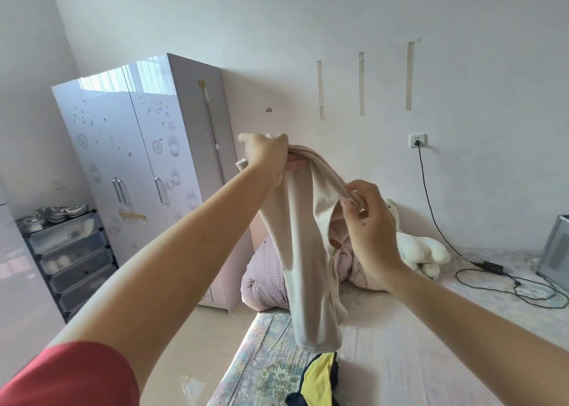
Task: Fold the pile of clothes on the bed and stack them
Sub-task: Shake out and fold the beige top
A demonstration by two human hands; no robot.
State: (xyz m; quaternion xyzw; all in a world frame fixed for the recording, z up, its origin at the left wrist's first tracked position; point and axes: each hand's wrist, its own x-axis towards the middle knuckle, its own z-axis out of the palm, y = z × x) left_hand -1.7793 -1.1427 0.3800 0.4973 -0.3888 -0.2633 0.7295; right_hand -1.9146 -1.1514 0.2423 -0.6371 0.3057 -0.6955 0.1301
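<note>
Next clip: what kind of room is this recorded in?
Most likely a home bedroom. A bed with a floral sheet fills the lower right, a glossy two-door wardrobe stands by the wall, and a white stuffed toy lies near a bundled quilt.

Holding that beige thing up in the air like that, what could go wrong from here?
The soft beige garment hangs from only the left hand's grip and the right hand's fingertip pinch; if the pinch slips, one side may drop and bunch. Its lower end dangles just above the yellow and dark garment on the patterned bed sheet, so lowering it there could tangle them. The black cable lies on the bed, cutting into folding space.
</note>
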